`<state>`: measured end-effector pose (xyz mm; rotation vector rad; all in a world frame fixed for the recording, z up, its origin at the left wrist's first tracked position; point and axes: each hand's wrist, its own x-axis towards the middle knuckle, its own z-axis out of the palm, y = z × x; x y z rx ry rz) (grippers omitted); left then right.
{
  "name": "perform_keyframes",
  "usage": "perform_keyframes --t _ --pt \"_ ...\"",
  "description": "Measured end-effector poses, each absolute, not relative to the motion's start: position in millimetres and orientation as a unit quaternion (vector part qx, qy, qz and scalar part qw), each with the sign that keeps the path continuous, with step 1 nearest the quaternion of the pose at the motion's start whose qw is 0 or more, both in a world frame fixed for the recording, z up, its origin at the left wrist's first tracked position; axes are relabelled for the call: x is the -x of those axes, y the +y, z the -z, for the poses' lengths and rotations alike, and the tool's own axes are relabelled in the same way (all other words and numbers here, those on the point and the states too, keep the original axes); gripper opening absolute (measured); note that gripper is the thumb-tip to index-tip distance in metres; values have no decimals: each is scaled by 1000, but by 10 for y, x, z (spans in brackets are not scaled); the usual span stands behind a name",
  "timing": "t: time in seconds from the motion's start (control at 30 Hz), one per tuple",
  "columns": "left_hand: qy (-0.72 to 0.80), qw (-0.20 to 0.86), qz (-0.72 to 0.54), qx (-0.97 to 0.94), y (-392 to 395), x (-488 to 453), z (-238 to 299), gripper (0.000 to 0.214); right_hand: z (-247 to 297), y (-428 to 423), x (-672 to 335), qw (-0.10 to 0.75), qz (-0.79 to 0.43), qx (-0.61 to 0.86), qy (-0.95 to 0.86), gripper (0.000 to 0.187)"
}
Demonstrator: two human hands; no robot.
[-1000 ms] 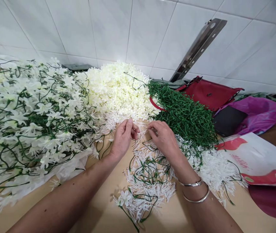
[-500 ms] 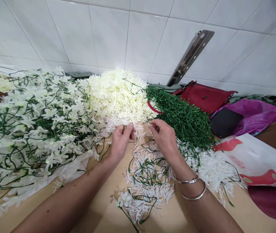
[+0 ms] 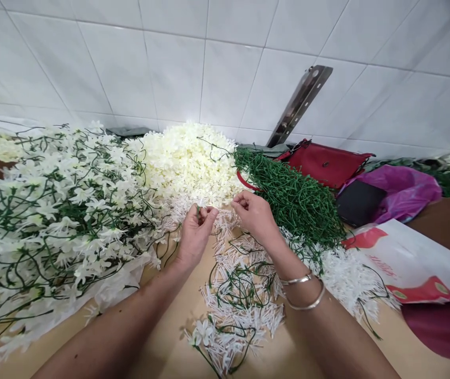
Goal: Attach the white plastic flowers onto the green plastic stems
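Note:
My left hand (image 3: 196, 232) is closed in a pinch, with a bit of green flower stem (image 3: 198, 211) showing between the fingers. Close by on its right, my right hand (image 3: 253, 213) pinches thumb and fingertips together; whatever is in that grip is too small to make out. Beneath both hands lie loose white stamen pieces (image 3: 225, 223), with several curved green stems (image 3: 244, 284) strewn over them. Just beyond, pale cream petals (image 3: 191, 158) form a heap. A pile of green stems (image 3: 288, 195) lies to the right of my right hand.
White artificial flowers on stems (image 3: 75, 210) fill the left side. At right are more white pieces (image 3: 347, 273), a red bag (image 3: 328, 164), a purple plastic bag (image 3: 414, 187), a black flat object (image 3: 361, 202) and a white-and-red packet (image 3: 418, 258). A tiled wall (image 3: 233, 79) stands behind.
The view has tilted up slightly, so the scene sits lower. My right hand has shifted a little left and both hands keep their pinches.

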<state>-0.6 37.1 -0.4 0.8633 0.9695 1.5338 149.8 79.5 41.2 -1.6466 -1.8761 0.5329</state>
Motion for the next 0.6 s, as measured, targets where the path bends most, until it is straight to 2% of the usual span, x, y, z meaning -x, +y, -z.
perform_keyframes --t 0.07,0.13,0.2,0.3,0.5,0.6 --pt "417 536 -628 -381 369 8 -8 35 -423 697 -1529 328 -309 574 -684 15" --pt "422 537 -610 -403 365 10 -22 34 -435 599 -1532 362 -423 517 -650 22" --pt "418 536 -600 -423 358 10 -36 31 -441 521 -1520 378 -481 485 -625 28" --pt "422 528 -595 -436 343 6 -48 31 -428 459 -1516 397 -509 483 -591 33" --pt "463 512 -606 -396 333 -22 -23 32 -379 473 -1566 508 -544 483 -461 41" --pt "481 489 -607 -401 337 -30 9 29 -363 474 -1555 528 -547 471 -447 43"
